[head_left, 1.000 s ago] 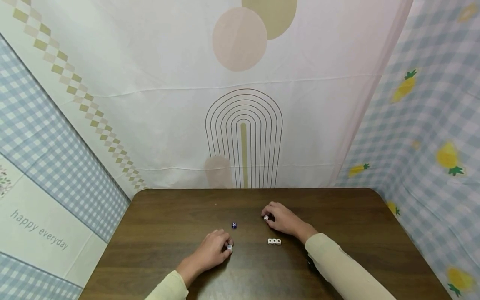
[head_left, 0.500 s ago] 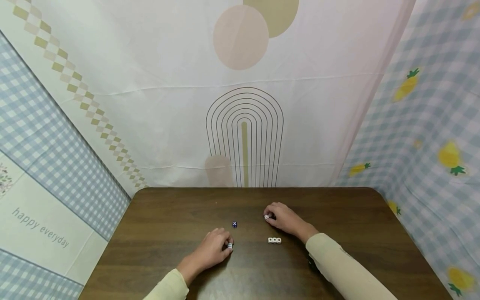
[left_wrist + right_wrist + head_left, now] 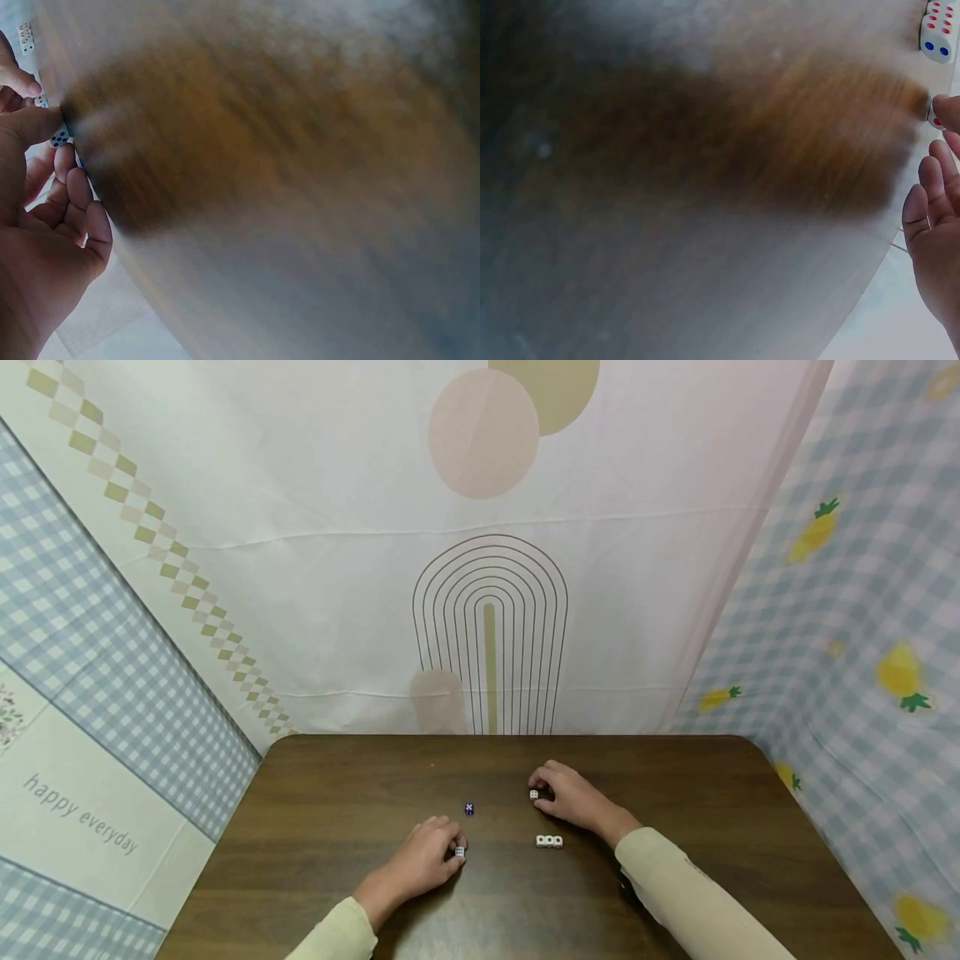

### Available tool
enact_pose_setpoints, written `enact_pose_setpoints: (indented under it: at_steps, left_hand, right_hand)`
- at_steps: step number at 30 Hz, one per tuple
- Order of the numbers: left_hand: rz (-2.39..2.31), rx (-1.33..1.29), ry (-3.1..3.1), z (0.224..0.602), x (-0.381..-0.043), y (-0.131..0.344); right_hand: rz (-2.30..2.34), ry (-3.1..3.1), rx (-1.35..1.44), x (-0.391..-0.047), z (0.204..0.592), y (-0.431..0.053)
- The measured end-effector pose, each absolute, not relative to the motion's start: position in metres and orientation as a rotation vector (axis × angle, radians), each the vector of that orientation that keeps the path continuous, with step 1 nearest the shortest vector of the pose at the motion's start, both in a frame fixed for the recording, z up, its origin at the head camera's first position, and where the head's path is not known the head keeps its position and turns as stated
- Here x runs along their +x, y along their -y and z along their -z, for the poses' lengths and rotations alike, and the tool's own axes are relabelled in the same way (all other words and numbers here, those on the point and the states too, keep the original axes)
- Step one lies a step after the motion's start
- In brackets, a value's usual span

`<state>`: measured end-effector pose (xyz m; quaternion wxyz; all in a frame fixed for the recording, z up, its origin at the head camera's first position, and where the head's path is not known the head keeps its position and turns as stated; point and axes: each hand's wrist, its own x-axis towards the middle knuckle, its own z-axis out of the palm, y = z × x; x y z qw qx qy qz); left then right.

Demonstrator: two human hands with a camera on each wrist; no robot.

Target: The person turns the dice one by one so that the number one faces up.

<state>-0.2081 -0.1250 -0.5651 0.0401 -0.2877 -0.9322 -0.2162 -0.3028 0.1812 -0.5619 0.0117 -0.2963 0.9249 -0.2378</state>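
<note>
My left hand (image 3: 429,853) pinches a small white die (image 3: 460,852) between thumb and forefinger, low over the table. In the left wrist view this die (image 3: 59,136) shows a face of dark pips, and the other fingers curl loosely below it. Farther back and to the right, my right hand (image 3: 572,795) has thumb and forefinger around another white die (image 3: 533,794). The right wrist view shows the thumb covering most of that die (image 3: 935,118). A dark blue die (image 3: 468,808) lies between the hands. Nearer me, three white dice (image 3: 549,842) stand side by side in a row.
The brown wooden table (image 3: 337,810) has rounded far corners. Behind it hangs a pale printed cloth (image 3: 337,610), with a pineapple-pattern checked cloth (image 3: 847,693) on the right and a blue checked cloth (image 3: 90,593) on the left. The right forearm extends beside the dice row.
The die at my right fingers has turned slightly and now sits squarer to the view. The right hand has shifted a little to the right; the left hand and the other dice stay put.
</note>
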Motion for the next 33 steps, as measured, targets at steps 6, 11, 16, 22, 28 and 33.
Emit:
enact_pose_setpoints:
  at_steps: [6,11,16,22,28,33]
  left_hand:
    - [0.67,-0.888,2.869,0.5624,-0.2076,0.1243]
    - [0.68,-0.89,2.882,0.5619,-0.2072,0.1246]
    - [0.666,-0.889,2.874,0.564,-0.2074,0.1253]
    - [0.664,-0.894,2.854,0.5648,-0.2072,0.1254]
    - [0.663,-0.889,2.862,0.5642,-0.2072,0.1248]
    - [0.665,-0.885,2.872,0.5633,-0.2074,0.1248]
  right_hand:
    - [0.753,-2.864,-0.936,-0.3041,0.5623,-0.1791]
    - [0.757,-2.867,-0.948,-0.3039,0.5652,-0.178]
    - [0.768,-2.88,-0.975,-0.3041,0.5673,-0.1776]
    - [0.771,-2.893,-1.009,-0.3039,0.567,-0.178]
    - [0.763,-2.901,-1.039,-0.3036,0.566,-0.178]
    - [0.739,-2.893,-1.045,-0.3038,0.5627,-0.1781]
